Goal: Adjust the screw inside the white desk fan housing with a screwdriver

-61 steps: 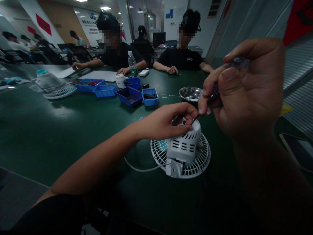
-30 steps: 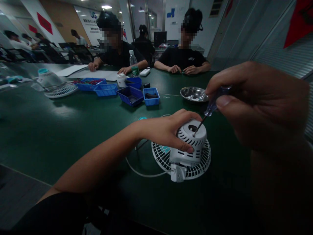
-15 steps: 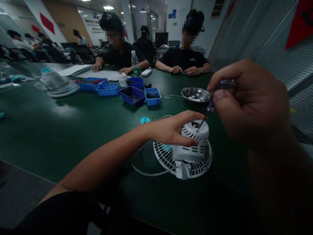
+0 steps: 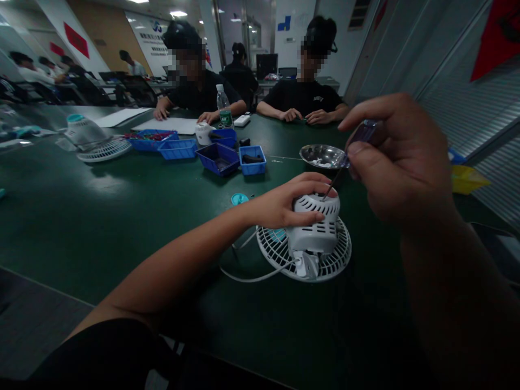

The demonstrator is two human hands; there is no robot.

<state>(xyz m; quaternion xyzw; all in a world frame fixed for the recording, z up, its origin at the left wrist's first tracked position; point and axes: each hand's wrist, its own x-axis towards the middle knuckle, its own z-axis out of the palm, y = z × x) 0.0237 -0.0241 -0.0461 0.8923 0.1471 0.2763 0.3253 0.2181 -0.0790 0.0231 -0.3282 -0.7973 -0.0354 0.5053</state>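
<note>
A small white fan (image 4: 314, 238) lies grille-down on the green table, its motor housing on top and its cable curling to the left. My left hand (image 4: 288, 203) is wrapped round the housing from the left, fingers over the top and thumb along the side. My right hand (image 4: 402, 157) pinches the clear purplish handle of a screwdriver (image 4: 336, 181). Its shaft slants down to the left, with the tip at the top of the housing beside my left fingertips. The exact spot under the tip is partly hidden by those fingers.
Beyond the fan stand a metal bowl (image 4: 323, 156) with small white pieces, several blue bins (image 4: 218, 160) and a bottle (image 4: 223, 108). A turquoise round part (image 4: 239, 199) lies left of the fan. Another fan (image 4: 95, 138) rests far left. Two people sit opposite.
The housing has tipped away from me, and its top opening no longer shows. My left fingers reach further over it. My right index finger has lifted off the screwdriver handle.
</note>
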